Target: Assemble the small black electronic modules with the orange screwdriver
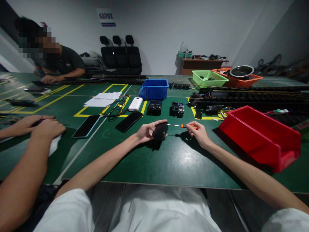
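Above the green table, my left hand [145, 132] is closed around a small black part [159, 131] with a row of brass-coloured pins along its lower right edge. My right hand [200, 133] grips the orange and black handle of a screwdriver [185, 126]. Its thin metal shaft points left, and the tip meets the upper right edge of the black part. Whether a screw sits under the tip is too small to tell. Beyond my hands stand black modules [154, 107] and another small group of modules [178, 109], partly silver.
A red bin [260, 138] stands at right, a blue bin [155, 89] behind the modules. Left of centre lie a black phone [129, 121], a blue-edged phone [87, 126], a white power bank [135, 104] and cables. A co-worker's hands [45, 127] rest at far left; another person sits opposite.
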{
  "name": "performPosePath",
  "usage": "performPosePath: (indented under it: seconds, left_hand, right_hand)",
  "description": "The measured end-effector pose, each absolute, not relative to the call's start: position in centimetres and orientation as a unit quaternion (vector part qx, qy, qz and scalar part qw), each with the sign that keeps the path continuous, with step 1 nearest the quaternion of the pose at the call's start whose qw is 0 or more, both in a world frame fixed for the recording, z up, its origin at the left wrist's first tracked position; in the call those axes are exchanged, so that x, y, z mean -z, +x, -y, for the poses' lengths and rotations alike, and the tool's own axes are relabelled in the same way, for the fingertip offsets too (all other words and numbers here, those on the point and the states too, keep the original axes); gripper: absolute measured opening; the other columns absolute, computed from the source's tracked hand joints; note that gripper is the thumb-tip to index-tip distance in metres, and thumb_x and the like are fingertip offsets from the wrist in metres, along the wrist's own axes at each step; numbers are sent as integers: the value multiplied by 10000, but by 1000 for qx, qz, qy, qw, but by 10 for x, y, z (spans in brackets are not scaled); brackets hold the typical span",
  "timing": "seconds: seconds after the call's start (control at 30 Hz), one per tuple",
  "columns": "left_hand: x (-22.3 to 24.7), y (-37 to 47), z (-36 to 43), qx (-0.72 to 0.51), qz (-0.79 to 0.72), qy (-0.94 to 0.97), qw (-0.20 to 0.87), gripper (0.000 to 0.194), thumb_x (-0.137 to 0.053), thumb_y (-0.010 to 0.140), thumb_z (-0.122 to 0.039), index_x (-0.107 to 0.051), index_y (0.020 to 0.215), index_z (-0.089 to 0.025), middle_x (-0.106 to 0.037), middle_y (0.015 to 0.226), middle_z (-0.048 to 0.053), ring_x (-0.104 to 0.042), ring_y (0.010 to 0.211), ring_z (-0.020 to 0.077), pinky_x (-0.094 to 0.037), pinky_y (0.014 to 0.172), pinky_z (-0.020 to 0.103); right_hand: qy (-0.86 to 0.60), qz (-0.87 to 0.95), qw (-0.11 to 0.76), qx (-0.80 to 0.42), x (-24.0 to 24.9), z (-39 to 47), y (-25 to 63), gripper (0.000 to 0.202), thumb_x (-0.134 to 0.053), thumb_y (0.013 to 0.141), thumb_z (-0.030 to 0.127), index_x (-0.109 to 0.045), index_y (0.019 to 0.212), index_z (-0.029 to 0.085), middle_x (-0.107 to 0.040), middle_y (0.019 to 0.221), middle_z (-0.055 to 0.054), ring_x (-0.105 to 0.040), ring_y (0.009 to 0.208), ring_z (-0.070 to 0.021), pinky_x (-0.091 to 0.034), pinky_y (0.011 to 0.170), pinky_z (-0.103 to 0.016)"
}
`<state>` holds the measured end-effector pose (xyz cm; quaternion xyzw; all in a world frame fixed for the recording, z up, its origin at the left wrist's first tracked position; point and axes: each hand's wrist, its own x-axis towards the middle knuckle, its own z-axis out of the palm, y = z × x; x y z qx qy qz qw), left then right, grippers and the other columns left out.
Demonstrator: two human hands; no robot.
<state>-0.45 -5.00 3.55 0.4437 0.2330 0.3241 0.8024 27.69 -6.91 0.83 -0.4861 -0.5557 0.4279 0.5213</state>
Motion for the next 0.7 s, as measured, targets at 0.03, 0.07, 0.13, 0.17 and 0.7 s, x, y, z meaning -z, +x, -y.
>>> performPosePath:
  seconds: [0.03, 0.07, 0.13, 0.17, 0.7]
  left_hand:
    - [-35, -5, 50, -321, -228, 441, 807, 742, -454, 644, -168, -467, 1385, -152, -610, 1272, 160, -633, 1117, 314, -435, 1033, 578]
    - [-34, -6, 50, -318, -222, 440, 810, 735, -466, 660, -159, -452, 1395, -161, -606, 1275, 158, -635, 1115, 312, -429, 1039, 571]
    - [-34, -5, 51, -319, -212, 440, 812, 683, -503, 713, -156, -444, 1394, -175, -598, 1283, 150, -637, 1112, 305, -422, 1049, 546]
    - [-33, -5, 51, -321, -208, 439, 813, 641, -525, 747, -165, -452, 1383, -179, -590, 1292, 145, -638, 1112, 301, -418, 1057, 532]
    - [-24, 0, 51, -347, -183, 467, 792, 775, -724, 619, -41, -475, 1334, -206, -571, 1327, 142, -613, 1168, 286, -424, 1079, 451]
  right_hand:
    - [-486, 554, 522, -429, -8, 69, 277, 340, -718, 753, 485, -609, 806, 167, -501, 561, 48, -403, 452, -65, -280, 433, -209]
    - [-486, 553, 522, -431, -8, 69, 277, 337, -718, 755, 481, -606, 805, 168, -497, 559, 49, -401, 452, -64, -277, 433, -207]
    - [-485, 550, 524, -433, -8, 68, 277, 330, -714, 762, 476, -601, 802, 168, -487, 551, 52, -394, 450, -61, -272, 432, -203]
    - [-485, 548, 526, -433, -8, 68, 277, 329, -711, 765, 475, -598, 801, 169, -481, 547, 54, -391, 449, -60, -270, 431, -202]
    - [-480, 546, 529, -438, -4, 65, 279, 312, -701, 782, 465, -593, 796, 172, -471, 543, 51, -383, 455, -64, -260, 434, -206]
